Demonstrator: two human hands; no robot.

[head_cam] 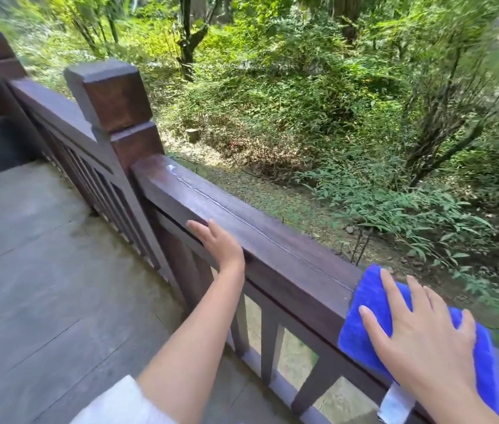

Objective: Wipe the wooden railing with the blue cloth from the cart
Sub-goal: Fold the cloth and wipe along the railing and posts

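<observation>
The dark brown wooden railing (pixel 272 240) runs from upper left to lower right across the head view. A blue cloth (pixel 367 307) lies draped over its top rail at the lower right. My right hand (pixel 419 335) rests flat on the cloth with fingers spread, pressing it onto the rail. My left hand (pixel 217 243) rests on the near edge of the top rail farther left, fingers extended along the wood and holding nothing. A thin crack line runs along the rail's top between the two hands. The cart is not in view.
A square wooden post (pixel 110 96) rises from the railing at the upper left, with more railing beyond it. Grey paving (pixel 43 255) lies on my side. Beyond the railing the ground drops into dense green bushes and trees (pixel 334 102).
</observation>
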